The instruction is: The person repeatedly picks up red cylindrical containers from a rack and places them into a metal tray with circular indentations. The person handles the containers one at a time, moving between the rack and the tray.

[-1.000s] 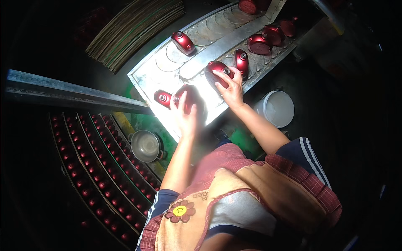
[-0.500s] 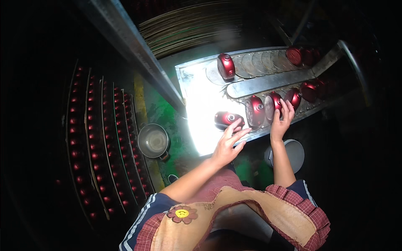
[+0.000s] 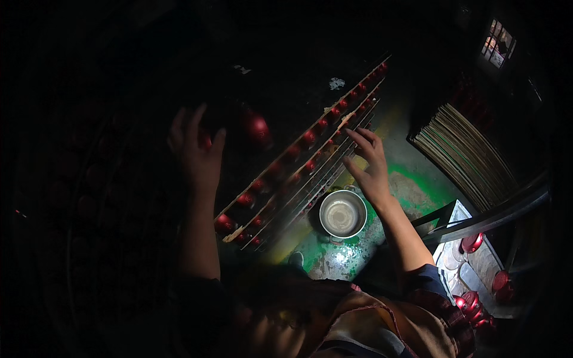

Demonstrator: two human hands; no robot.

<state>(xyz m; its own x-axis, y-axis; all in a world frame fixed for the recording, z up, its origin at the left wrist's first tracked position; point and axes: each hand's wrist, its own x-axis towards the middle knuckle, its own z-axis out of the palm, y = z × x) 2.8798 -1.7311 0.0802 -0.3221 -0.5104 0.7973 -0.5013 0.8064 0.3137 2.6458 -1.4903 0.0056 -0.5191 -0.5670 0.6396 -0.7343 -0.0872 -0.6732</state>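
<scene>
My left hand (image 3: 196,155) is raised in dim light at the left, fingers spread and thumb apart. A red rounded part (image 3: 205,140) shows between its thumb and fingers; contact is too dark to make out. Beside it, to the right, is a larger blurred glossy red rounded part (image 3: 256,128). My right hand (image 3: 371,167) hovers over the far right side of the board rows, open with thumb and fingers apart and nothing between them. Under and left of it, slanting thin boards (image 3: 280,156) carry rows of red rounded parts (image 3: 308,138).
A metal pot (image 3: 343,213) stands on the green floor (image 3: 358,253) below my right hand. At right are stacked boards (image 3: 462,158), a metal post (image 3: 489,218) and a lit metal worktop (image 3: 450,253) with red parts. Deep shadow covers the left.
My view has turned left from the lit worktop to the board rows. Both hands have left the red parts on the worktop; the worktop now sits at the lower right.
</scene>
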